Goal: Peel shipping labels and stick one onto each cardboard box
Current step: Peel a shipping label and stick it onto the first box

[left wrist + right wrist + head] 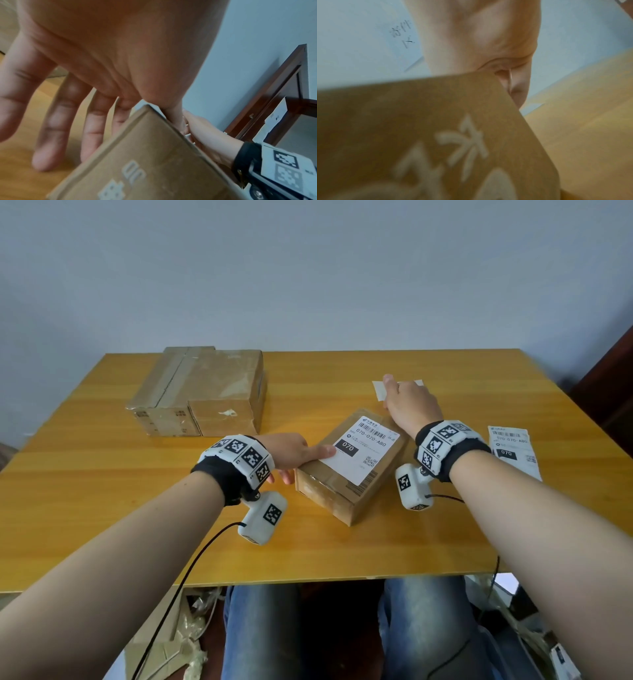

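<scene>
A small cardboard box (329, 494) sits mid-table with a white shipping label (364, 451) on its top. My left hand (294, 453) rests its thumb on the label's left edge. Its straight, spread fingers (56, 121) reach down the box's (145, 162) left side to the table. My right hand (409, 402) is past the box's far corner, over a white backing paper (378, 392) lying on the table. In the right wrist view a thin white paper edge (510, 79) shows pinched between thumb and fingers, above the box (419, 135).
A stack of larger cardboard boxes (198, 392) stands at the back left of the yellow wooden table (137, 525). Another printed label sheet (513, 450) lies at the right. A dark wooden frame (267, 94) stands by the wall on the right. Cardboard scraps lie on the floor.
</scene>
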{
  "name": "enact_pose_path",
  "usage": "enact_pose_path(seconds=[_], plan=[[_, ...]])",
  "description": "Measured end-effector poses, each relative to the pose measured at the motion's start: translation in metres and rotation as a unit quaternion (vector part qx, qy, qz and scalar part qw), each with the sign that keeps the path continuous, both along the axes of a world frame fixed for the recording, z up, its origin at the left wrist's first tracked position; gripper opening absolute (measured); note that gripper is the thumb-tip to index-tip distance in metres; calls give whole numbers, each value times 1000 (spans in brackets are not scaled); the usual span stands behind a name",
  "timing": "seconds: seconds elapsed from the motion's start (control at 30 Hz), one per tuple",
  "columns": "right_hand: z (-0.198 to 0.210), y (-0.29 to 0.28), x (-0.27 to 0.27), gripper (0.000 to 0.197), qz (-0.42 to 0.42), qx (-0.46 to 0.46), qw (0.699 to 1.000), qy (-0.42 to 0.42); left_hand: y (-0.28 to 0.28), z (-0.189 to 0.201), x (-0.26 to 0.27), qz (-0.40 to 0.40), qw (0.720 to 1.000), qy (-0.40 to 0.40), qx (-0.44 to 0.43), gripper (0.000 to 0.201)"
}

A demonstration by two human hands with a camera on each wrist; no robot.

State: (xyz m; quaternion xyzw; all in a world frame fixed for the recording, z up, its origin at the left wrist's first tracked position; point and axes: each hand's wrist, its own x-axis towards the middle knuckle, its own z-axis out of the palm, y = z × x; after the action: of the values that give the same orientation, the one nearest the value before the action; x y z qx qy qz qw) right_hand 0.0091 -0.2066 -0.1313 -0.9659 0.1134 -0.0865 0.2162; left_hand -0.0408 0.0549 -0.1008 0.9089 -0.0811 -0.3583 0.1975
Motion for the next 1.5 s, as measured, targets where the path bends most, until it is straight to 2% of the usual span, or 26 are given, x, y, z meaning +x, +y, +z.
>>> enact_pose_path(seconds=[0.13,0.23,0.47,0.53,0.7,0.83,0.97,1.07,1.17,1.27,1.4,1.43,1.5], plan=[[9,20,-18,89,33,-115,991,53,-9,1,-3,26,999,-15,-38,72],[6,38,-27,87,59,-197,975,84,-14,-2,-4,39,998,-16,-50,69],[-2,26,-22,69,52,-161,985,-38,-14,-7,-4,63,995,-13,-71,61],[-5,20,-17,69,33,-118,991,-58,-14,-8,-4,75,994,-11,-78,63],[-6,6,-14,66,-31,64,994,-83,-13,-8,-9,94,991,-10,-94,66],[-1,1,-16,64,-57,120,987,-88,-10,-8,-11,133,983,14,-123,67],[9,-2,-20,69,-78,148,986,-26,-11,-15,-8,177,969,57,-164,69],[15,-1,-23,62,-58,181,982,6,-12,-15,-4,214,959,36,-181,66],[16,5,-31,48,-47,260,964,32,-9,-13,7,248,950,26,-185,59],[14,13,-30,38,-17,361,932,16,-1,-14,22,293,929,18,-223,55],[11,24,-25,36,57,520,852,25,-5,-21,38,352,875,-86,-320,42],[12,27,-23,33,74,534,841,38,-9,-22,42,359,865,-107,-333,39],[13,31,-19,24,88,487,868,42,-16,-23,47,377,844,-118,-363,35]])
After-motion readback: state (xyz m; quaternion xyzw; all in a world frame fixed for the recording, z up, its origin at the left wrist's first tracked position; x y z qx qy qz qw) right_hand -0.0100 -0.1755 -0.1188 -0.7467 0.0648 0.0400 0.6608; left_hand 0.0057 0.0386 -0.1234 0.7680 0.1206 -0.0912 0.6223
